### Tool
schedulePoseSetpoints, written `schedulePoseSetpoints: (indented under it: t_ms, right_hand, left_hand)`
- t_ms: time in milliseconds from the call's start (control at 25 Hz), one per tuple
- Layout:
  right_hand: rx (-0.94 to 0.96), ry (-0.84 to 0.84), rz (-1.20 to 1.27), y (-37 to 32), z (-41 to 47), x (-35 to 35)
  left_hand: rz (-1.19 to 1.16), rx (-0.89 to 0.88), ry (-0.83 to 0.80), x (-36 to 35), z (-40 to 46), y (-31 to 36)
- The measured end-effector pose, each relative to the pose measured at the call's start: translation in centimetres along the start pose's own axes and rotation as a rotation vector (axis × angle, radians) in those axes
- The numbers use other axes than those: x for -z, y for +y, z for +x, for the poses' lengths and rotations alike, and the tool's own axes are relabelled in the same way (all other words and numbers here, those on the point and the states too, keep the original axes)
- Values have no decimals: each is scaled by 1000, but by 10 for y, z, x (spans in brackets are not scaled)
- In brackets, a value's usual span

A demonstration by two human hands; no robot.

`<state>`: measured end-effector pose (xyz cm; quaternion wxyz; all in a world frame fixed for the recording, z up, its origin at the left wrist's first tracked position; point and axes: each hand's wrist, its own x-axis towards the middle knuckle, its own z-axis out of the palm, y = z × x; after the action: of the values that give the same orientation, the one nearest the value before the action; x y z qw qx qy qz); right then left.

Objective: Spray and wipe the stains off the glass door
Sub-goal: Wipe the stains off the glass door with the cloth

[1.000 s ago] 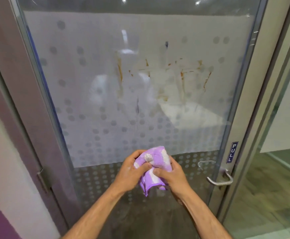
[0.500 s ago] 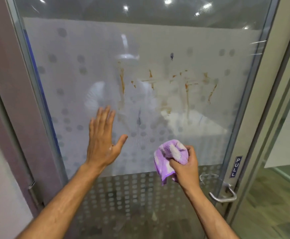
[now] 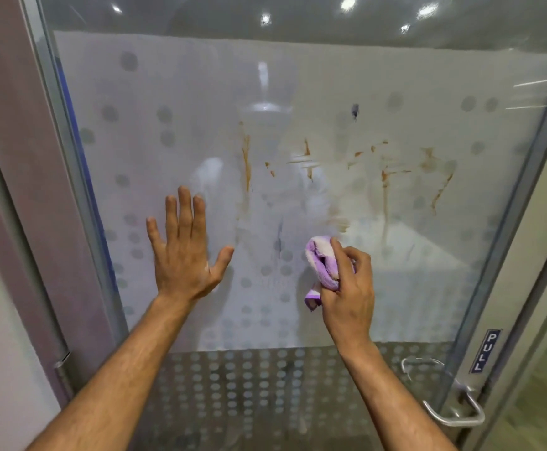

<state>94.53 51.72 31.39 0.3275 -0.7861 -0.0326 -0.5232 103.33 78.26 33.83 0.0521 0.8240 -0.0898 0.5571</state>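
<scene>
The glass door (image 3: 174, 125) fills the view, and every place here is read from it. The purple-and-white cloth (image 3: 321, 266) is bunched against the pane a little below the brown stains (image 3: 384, 180), which streak across the door's middle and right; none of them looks wiped yet. The right hand (image 3: 347, 288) holds the cloth, its fingers (image 3: 361, 260) curled round the wad and pinching it. The left hand (image 3: 184, 252) lies flat on the glass to the left of the stains, fingers straight and mostly together, thumb spread wide. The cloth looks soft, light and easily crumpled, so a full-hand grip on a folded pad suits it best, giving a firm face to rub with. The pane is probably hard, smooth and slippery when wet, and it may swing under pressure, which the braced left palm should counter. The door carries frosted film with grey dots, a metal handle (image 3: 454, 415) at its lower right, and a "PULL" label (image 3: 485, 351) just above that. Ceiling lights reflect near its top edge.
</scene>
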Motion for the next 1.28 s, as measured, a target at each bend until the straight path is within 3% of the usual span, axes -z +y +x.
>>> schedulePoseSetpoints:
  t_ms: [160,280,600,720,960,1200,1280]
  right_hand:
    - [8,13,38,-14,-9,-36]
    - [137,-21,-9,-31,-24,-58]
    - [224,-290,-84,-10,-42,-48]
    - [133,-204,-133,21,-29,-18]
    - [-254,84,-92,97,-11,47]
    - [-572,391,192,115,36,73]
    - [-599,450,219,110,44,72]
  left_hand:
    - [5,-5,40,-5,-1,-1]
    - [0,-9,47,-6,0,-1]
    - [7,3,28,0,0,1]
    - [2,14,16,2,1,2]
    - [-6,20,-7,7,1,5]
    - [-26,27,-1,6,0,4]
    - [-31,31,9,5,0,4]
